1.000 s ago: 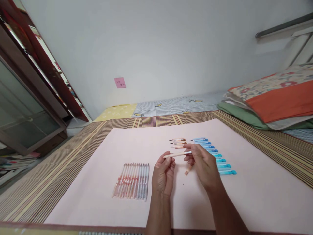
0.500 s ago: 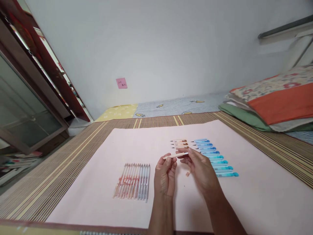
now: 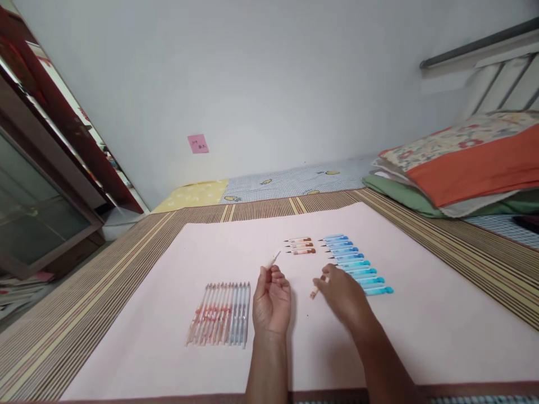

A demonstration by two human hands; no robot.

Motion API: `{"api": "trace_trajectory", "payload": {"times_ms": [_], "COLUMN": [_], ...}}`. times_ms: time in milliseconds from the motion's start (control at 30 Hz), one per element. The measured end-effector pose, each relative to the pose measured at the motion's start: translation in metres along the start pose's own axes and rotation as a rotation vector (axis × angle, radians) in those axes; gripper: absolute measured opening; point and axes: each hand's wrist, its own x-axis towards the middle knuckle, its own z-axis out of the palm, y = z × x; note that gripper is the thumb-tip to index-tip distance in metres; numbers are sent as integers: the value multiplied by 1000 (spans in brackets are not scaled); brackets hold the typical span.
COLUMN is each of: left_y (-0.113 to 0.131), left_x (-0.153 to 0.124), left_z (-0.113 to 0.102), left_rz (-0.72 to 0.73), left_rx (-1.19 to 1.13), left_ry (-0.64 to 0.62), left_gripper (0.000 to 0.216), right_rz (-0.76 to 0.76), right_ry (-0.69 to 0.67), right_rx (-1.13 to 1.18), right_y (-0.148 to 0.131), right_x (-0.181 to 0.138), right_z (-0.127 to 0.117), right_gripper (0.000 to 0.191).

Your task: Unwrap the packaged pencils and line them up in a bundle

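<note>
Upright between the fingertips of my left hand [image 3: 272, 303], a slim pale pen [image 3: 273, 260] points its thin grey tip up and to the right. My right hand [image 3: 342, 289] pinches a short peach pen cap [image 3: 314, 293] with a small print, low over the pink sheet; its far end hides under my fingers. Just beyond my hands lie several brown-ended pens [image 3: 301, 246] with dark tips. Right of them runs a slanting column of blue pens [image 3: 353, 264], partly behind my right hand. On the left, clear-barrelled pens [image 3: 219, 314] lie side by side in a row.
A large pink sheet [image 3: 138, 336] covers much of the striped mat [image 3: 96, 264]. Folded bedding with an orange cover [image 3: 475, 174] is piled at the right. A pale wall with a pink note [image 3: 197, 143] rises behind; a glass-fronted cabinet [image 3: 37, 207] stands at left.
My hands have separated: the left keeps the pale pen, now tilted upward, while the right has let go of it and lowered onto the peach cap. The view has shifted slightly right.
</note>
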Motion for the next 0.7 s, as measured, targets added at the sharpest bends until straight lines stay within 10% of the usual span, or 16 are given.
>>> {"api": "trace_trajectory", "payload": {"times_ms": [333, 700], "left_y": [-3, -12], "left_x": [-1, 2], "left_z": [0, -4], "left_rz": [26, 24], "left_rx": [74, 239], "left_ry": [46, 162], "left_gripper": [23, 11], "right_rz": [-98, 45], "right_ry": [-11, -111], "right_rx": [-81, 1701], "right_y": [-11, -23], "right_x": [1, -2], "right_z": [35, -6], "right_gripper": [45, 30]}}
